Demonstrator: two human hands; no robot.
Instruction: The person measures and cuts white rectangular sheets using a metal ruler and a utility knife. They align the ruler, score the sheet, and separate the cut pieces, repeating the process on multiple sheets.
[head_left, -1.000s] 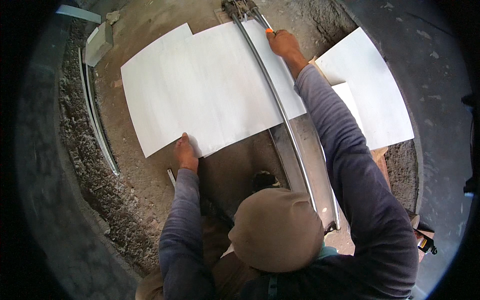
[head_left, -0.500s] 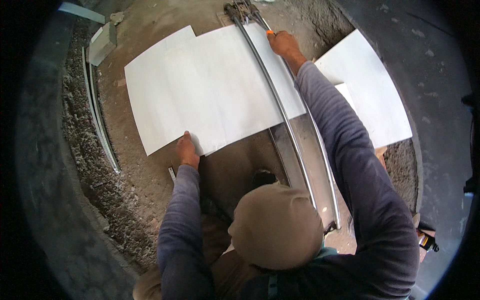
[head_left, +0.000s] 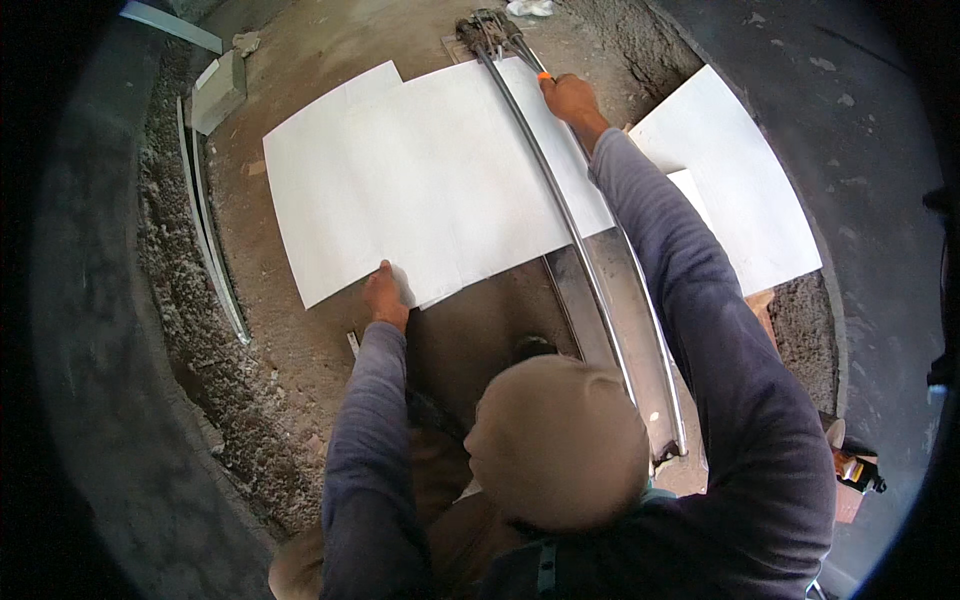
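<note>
A person's right grip (head_left: 572, 97) is clamped around an orange-tipped handle (head_left: 544, 76) toward the far end of a two-railed cutter (head_left: 643, 370). A large white sheet (head_left: 440, 180) lies flat beneath the rails (head_left: 582, 245), extending left. The left grip (head_left: 384, 298) touches its near edge; with fingers hidden, whether it is clamped cannot be told. Another white panel (head_left: 750, 185) lies at right; a pale block (head_left: 220, 93) sits far left.
</note>
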